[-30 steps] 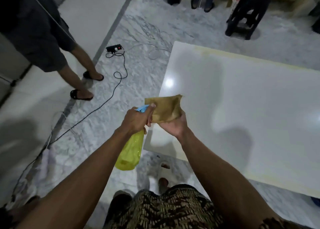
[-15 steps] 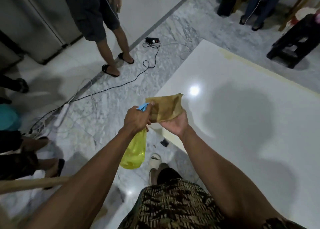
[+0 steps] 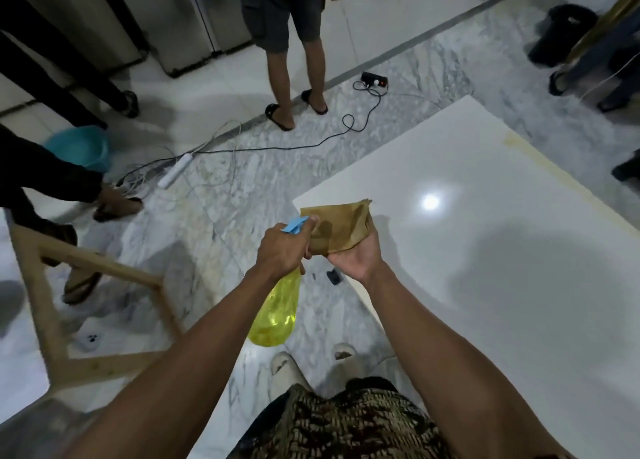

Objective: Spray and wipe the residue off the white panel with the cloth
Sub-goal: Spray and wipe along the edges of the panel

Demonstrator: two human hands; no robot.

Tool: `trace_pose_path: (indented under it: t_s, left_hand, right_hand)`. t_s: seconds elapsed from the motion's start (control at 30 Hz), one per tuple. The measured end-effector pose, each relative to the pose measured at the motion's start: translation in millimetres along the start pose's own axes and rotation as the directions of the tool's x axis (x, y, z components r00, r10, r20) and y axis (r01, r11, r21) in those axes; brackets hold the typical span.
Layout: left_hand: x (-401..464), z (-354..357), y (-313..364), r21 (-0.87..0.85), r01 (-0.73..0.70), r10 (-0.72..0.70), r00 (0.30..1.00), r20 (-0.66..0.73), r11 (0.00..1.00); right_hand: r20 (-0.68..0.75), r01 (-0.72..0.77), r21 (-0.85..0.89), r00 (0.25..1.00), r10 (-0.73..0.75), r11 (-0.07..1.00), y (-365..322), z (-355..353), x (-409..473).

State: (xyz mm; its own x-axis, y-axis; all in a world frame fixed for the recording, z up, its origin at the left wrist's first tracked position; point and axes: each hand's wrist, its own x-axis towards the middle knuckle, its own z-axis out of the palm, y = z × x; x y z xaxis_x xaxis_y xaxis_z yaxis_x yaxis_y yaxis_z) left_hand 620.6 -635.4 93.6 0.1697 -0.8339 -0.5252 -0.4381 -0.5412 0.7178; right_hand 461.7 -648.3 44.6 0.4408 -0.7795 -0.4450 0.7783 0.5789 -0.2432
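The left hand (image 3: 282,250) grips the yellow spray bottle (image 3: 277,314) with its blue nozzle (image 3: 294,224) aimed right at the tan cloth (image 3: 341,228) cupped in the right hand (image 3: 356,259) (just beside it), over the white panel (image 3: 485,250)'s near-left corner.

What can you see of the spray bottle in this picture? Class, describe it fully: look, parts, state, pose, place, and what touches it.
The spray bottle has a clear yellow plastic body and a light blue spray head. It hangs roughly upright, slightly tilted, above the marble floor near the white panel's corner. The left hand grips its neck, hiding the trigger. Its nozzle points at the brown cloth held up by the right hand. Liquid level cannot be told.
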Motion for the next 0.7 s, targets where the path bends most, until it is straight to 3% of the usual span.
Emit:
trace_pose_path:
  t_s: [0.13, 0.23, 0.3, 0.37, 0.43, 0.47, 0.5, 0.53, 0.6, 0.7]
  left_hand:
    - [-3.8, 11.8, 7.2, -0.08, 0.015, -0.015, 1.0, 0.006, 0.997]
    - [2.9, 11.2, 13.7, -0.166, -0.006, -0.006, 0.997, -0.074, 0.986]
    - [7.9, 7.7, 13.6, -0.19, -0.016, -0.007, 0.993, -0.118, 0.982]
    - [15.7, 3.3, 8.7, -0.22, 0.009, -0.046, 0.985, -0.164, 0.975]
    - [21.5, 0.2, 2.6, -0.24, 0.025, -0.075, 0.977, -0.199, 0.97]
    - [26.0, -0.2, -2.5, -0.243, 0.031, -0.084, 0.974, -0.21, 0.969]
    - [30.1, 0.1, -7.5, -0.245, 0.033, -0.089, 0.971, -0.221, 0.969]
    - [33.4, 0.7, -11.8, -0.243, 0.04, -0.098, 0.968, -0.23, 0.969]
    - [34.1, 3.8, -19.9, -0.252, 0.058, -0.123, 0.96, -0.25, 0.966]
    - [32.7, 9.3, -33.7, -0.263, 0.099, -0.167, 0.953, -0.252, 0.96]
  right_hand:
    - [-0.118, 0.026, -0.118, 0.992, -0.04, 0.993, -37.5, -6.3, -1.7]
    - [-0.207, 0.099, -0.429, 0.957, -0.205, 0.898, -77.7, 7.4, 22.8]
    - [-0.237, 0.084, -0.775, 0.88, -0.412, 0.626, -92.9, 16.5, 45.1]
    - [-0.003, 0.096, -0.982, 0.854, -0.52, 0.163, -99.9, 22.0, 73.4]
    - [0.299, 0.161, -0.912, 0.891, -0.341, -0.378, -101.9, 14.9, 109.3]
    - [0.383, 0.207, -0.756, 0.91, -0.162, -0.621, -99.4, 2.7, 129.3]
    - [0.389, 0.243, -0.566, 0.921, 0.005, -0.788, -93.4, -14.1, 146.3]
    - [0.363, 0.271, -0.406, 0.924, 0.117, -0.873, -86.0, -33.4, 160.9]
    - [0.384, 0.314, -0.255, 0.901, 0.203, -0.914, -70.6, -66.9, 169.2]
    - [0.296, 0.281, -0.378, 0.94, 0.173, -0.882, -56.0, -76.1, 167.2]
